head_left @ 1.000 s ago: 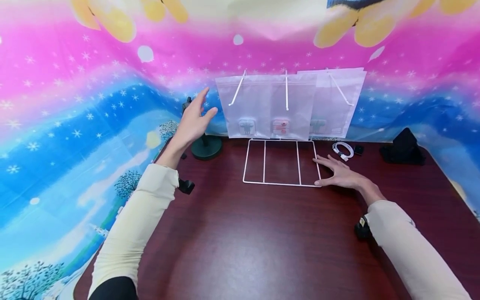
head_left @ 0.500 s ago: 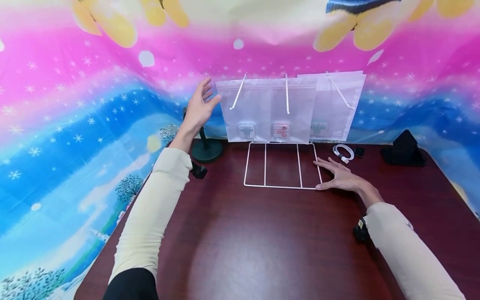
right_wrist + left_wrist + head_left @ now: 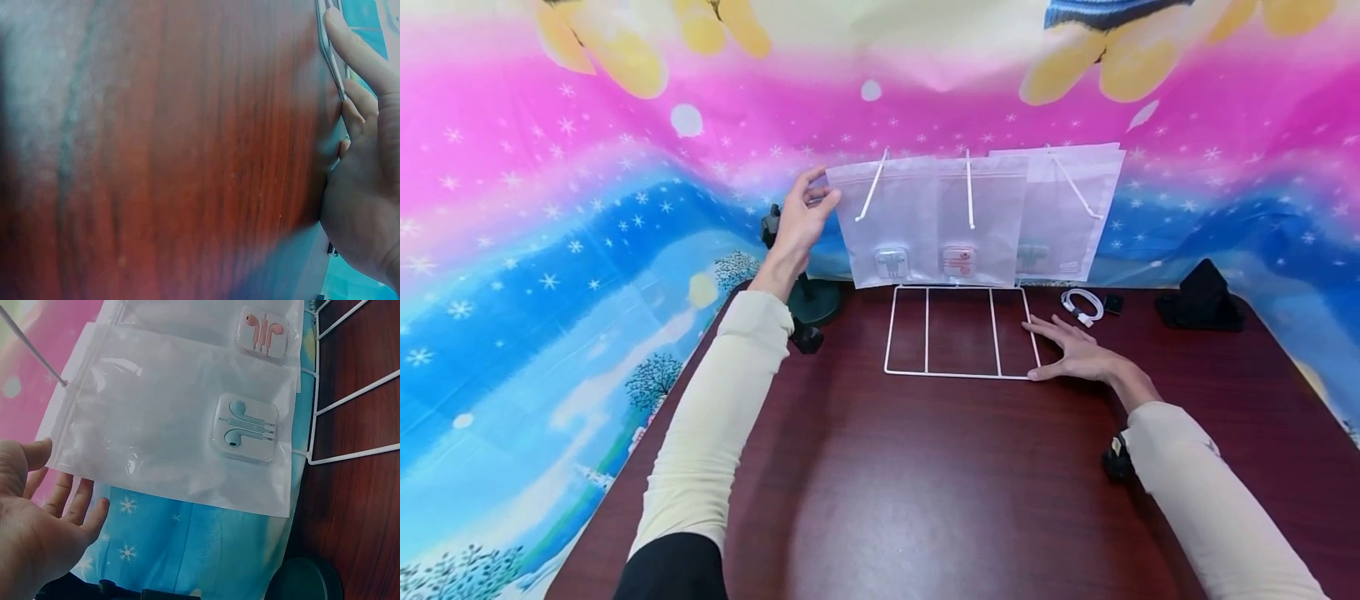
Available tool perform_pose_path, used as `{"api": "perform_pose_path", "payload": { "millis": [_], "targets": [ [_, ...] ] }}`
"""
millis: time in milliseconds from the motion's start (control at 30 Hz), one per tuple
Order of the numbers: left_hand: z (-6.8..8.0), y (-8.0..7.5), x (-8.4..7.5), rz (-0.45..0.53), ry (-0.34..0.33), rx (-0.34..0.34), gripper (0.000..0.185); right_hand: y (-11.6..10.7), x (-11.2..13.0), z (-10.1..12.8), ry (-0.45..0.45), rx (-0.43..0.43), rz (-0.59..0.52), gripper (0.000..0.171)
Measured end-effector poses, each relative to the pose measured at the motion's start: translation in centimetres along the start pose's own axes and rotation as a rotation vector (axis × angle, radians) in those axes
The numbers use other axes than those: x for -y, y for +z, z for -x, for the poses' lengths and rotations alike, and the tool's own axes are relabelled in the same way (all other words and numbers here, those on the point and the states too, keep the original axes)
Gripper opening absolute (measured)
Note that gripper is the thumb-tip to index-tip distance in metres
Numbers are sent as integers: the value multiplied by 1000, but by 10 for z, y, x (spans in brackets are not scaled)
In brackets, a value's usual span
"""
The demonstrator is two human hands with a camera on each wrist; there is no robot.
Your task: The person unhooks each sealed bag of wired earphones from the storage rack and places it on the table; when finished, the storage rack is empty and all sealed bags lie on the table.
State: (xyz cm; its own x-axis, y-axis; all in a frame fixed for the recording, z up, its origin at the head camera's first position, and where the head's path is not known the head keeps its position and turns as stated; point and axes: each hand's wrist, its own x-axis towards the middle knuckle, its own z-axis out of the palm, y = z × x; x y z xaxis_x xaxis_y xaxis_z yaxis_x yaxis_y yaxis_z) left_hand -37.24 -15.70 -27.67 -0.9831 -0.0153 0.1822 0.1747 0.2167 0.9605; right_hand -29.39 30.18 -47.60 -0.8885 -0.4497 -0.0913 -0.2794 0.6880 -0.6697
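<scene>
Here the left hand [image 3: 801,218] is raised at the back left of the counter [image 3: 925,500], fingers spread and relaxed, fingertips just at the upper left corner of the leftmost clear bag [image 3: 891,221]; the wrist view shows the palm open beside that bag's edge, gripping nothing. Below the hand, a dark round stand base [image 3: 816,302] sits on the back left edge of the counter. The bag hangs from a white wire rack [image 3: 958,333] and holds a small case of blue earphones [image 3: 245,428]. A second bag [image 3: 981,218] with pink earphones [image 3: 958,260] hangs to its right, and a third bag [image 3: 1071,212] further right. The right hand [image 3: 1075,354] lies flat, fingers straight and slightly spread, pressing the rack's front right corner. A coiled white cable [image 3: 1082,304] lies near the back edge, with a black holder [image 3: 1198,296] toward the back right corner.
</scene>
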Motion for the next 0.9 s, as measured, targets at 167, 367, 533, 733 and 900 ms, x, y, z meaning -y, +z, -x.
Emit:
{"api": "perform_pose_path", "payload": {
  "millis": [167,367,533,733,900],
  "targets": [
    [3,1,-1,22,34,-7,40,0,-6,-5,49,-1,11,105],
    [9,2,0,20,55,27,34,0,-7,-6,68,2,16,105],
    [17,3,0,31,76,29,33,-3,3,-3,51,21,19,103],
    [31,-1,-1,13,98,2,31,-4,11,-1,52,28,33,102],
    [43,-4,-2,29,119,-3,31,-4,11,1,23,15,14,103]
  ]
}}
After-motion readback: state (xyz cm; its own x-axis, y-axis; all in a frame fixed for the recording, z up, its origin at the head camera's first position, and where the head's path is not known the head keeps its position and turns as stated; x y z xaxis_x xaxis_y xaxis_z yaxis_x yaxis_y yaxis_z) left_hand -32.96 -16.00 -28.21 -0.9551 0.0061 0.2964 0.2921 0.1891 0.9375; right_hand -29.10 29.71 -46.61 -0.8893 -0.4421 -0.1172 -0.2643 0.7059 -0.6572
